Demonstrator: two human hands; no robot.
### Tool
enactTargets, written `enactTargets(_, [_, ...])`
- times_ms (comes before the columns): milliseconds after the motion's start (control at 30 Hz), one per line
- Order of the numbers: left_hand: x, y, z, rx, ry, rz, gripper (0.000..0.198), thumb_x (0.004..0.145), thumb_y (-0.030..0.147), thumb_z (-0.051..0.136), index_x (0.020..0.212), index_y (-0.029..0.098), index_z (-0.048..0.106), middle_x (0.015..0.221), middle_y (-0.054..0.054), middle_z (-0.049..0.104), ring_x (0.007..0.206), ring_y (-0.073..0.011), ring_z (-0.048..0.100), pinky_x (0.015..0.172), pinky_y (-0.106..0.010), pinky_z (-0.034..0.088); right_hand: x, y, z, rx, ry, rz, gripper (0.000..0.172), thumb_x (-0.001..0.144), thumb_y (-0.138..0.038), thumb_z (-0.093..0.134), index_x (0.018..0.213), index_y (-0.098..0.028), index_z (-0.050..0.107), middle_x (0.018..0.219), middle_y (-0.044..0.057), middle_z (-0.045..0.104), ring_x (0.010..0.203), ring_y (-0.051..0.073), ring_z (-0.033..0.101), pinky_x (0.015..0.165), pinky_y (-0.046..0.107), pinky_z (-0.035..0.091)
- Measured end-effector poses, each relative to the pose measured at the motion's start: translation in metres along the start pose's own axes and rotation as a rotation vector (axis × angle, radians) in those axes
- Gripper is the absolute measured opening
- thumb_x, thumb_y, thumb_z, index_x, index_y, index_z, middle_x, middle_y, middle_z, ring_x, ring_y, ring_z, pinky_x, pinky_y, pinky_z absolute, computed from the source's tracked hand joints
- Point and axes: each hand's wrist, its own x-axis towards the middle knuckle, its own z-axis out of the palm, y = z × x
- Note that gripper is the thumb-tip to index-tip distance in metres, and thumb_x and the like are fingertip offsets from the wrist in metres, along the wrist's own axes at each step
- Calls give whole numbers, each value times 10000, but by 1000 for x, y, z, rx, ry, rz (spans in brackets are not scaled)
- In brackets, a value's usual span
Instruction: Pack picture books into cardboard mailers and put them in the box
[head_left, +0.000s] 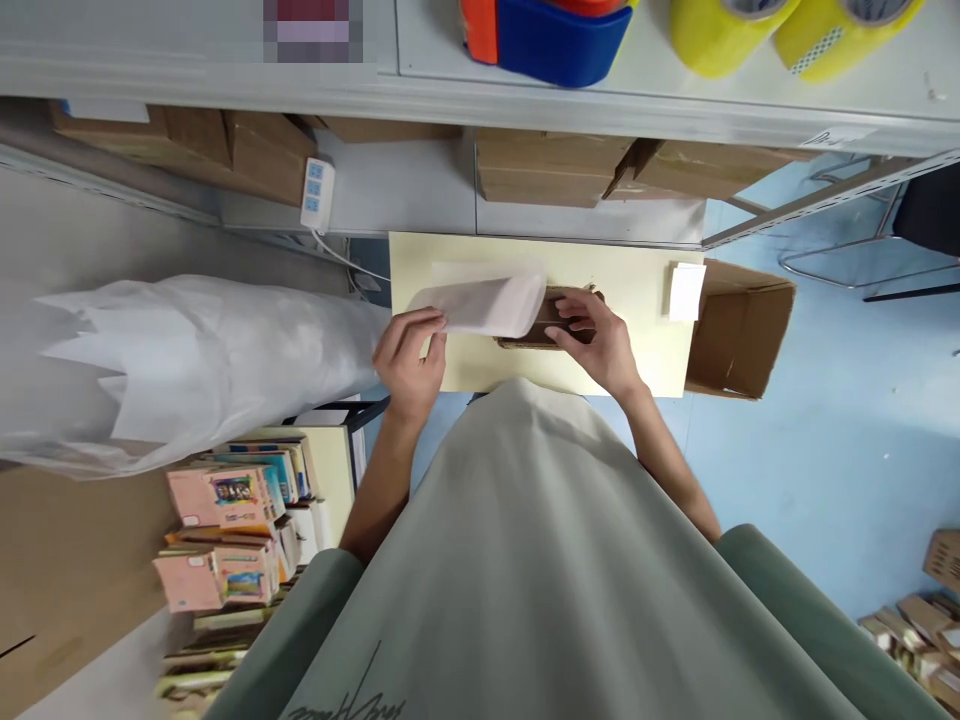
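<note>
My left hand (411,362) pinches the left end of a thin, whitish translucent sheet (480,306), which looks like packing foam. The sheet hangs over the left part of a small open cardboard box (525,342) on the cream tabletop (630,375). At the box's right end is my right hand (596,340), thumb and fingers apart and curved over the opening. Nothing shows between those fingers. The sheet hides much of the box, and its contents cannot be made out.
White slips (685,292) lie at the table's right edge, beside a larger open carton (739,330). A big plastic-wrapped roll (247,360) stands left, above stacked books (225,500). Ahead, a shelf (420,185) holds cartons and a power strip (317,193); yellow tape rolls (724,35) sit higher.
</note>
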Motion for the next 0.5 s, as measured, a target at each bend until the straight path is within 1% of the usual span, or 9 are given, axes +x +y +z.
enactTargets(67, [-3, 15, 4, -7, 13, 55, 141, 1105, 315, 656, 1010, 276, 751, 1091, -72, 835, 1087, -247, 826, 1017, -426, 666, 2, 2, -8, -14, -25, -33, 912, 972, -686, 840, 1736, -345, 479, 1558, 136, 691, 1339, 347, 730, 1091, 559, 682])
enactTargets(100, [-5, 22, 6, -18, 22, 86, 133, 1101, 294, 662, 1008, 277, 755, 1089, -66, 840, 1079, -244, 831, 1003, -425, 673, 3, 4, -12, -7, -25, -42, 1020, 949, -685, 868, 1790, -370, 386, 1625, 140, 640, 1373, 352, 711, 1114, 563, 670])
enactTargets(167, [-7, 36, 11, -45, 38, 132, 117, 1093, 262, 679, 1011, 282, 760, 1087, -57, 846, 1059, -239, 838, 981, -423, 682, 4, 7, -18, 53, -9, -38, 1140, 920, -689, 898, 1831, -402, 276, 1693, 144, 579, 1397, 346, 699, 1146, 547, 651])
enactTargets(200, [-8, 43, 13, -62, 41, 141, 104, 1088, 258, 691, 1016, 283, 761, 1088, -53, 847, 1053, -238, 839, 978, -425, 684, 4, 10, -20, 105, -4, -25, 1150, 913, -698, 900, 1830, -404, 272, 1689, 144, 583, 1391, 339, 705, 1149, 537, 650])
enactTargets(267, [-8, 57, 18, -120, 42, 124, 61, 1082, 281, 724, 1031, 285, 759, 1088, -52, 845, 1050, -241, 835, 989, -439, 682, 3, 15, -22, 234, -16, 10, 1096, 899, -733, 893, 1790, -380, 361, 1619, 142, 647, 1357, 332, 729, 1132, 529, 664])
enactTargets(333, [-7, 70, 22, -193, 25, 68, 76, 1077, 346, 757, 1037, 281, 750, 1075, -54, 839, 1049, -247, 825, 1000, -452, 676, 2, 20, -23, 371, -54, 37, 978, 884, -765, 888, 1682, -333, 523, 1495, 132, 732, 1314, 334, 755, 1116, 541, 677])
enactTargets(400, [-6, 80, 28, -270, -26, -19, 181, 1064, 442, 788, 1021, 273, 741, 1057, -58, 832, 1042, -248, 814, 982, -443, 675, 1, 21, -22, 494, -80, 44, 827, 871, -776, 894, 1509, -299, 670, 1370, 113, 790, 1273, 331, 775, 1109, 551, 685])
enactTargets(433, [-5, 85, 30, -309, -64, -75, 244, 1047, 497, 807, 1007, 266, 739, 1040, -57, 828, 1023, -244, 810, 957, -426, 677, 0, 20, -23, 544, -82, 47, 749, 870, -771, 898, 1416, -292, 717, 1318, 100, 807, 1251, 325, 783, 1104, 549, 689])
enactTargets(500, [-3, 92, 36, -389, -145, -205, 366, 985, 596, 861, 980, 251, 739, 985, -45, 818, 948, -225, 801, 885, -378, 678, -3, 16, -24, 617, -75, 69, 613, 880, -751, 903, 1253, -285, 765, 1225, 76, 827, 1191, 301, 797, 1073, 524, 705])
